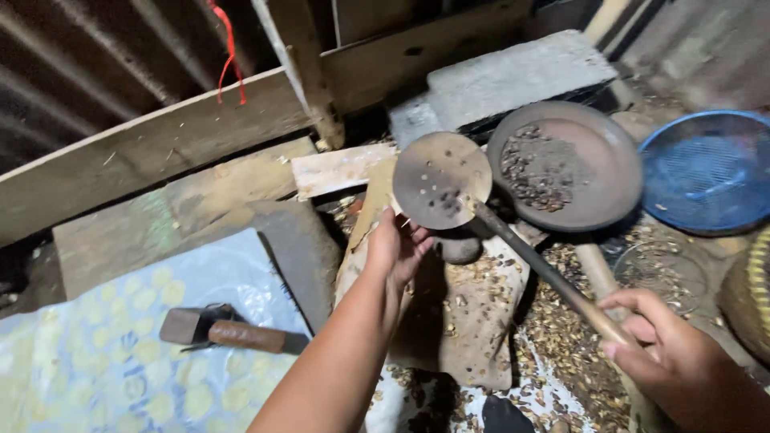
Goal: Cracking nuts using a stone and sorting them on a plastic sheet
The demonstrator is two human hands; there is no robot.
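Our right hand (658, 341) grips the near end of the long handle of a perforated skimmer (441, 180), whose disc hangs just left of a round pan (597, 200) holding a heap of kernels (539, 168), while our left hand (397, 248) reaches up beneath the disc's near edge. Behind pan and skimmer sits a concrete block (513, 76); right of the pan lies a sieve basket (710, 168). Far left, a hammer (220, 330) rests on a patterned sheet (96, 361), with shell scraps (561, 337) strewn on the floor between our hands.
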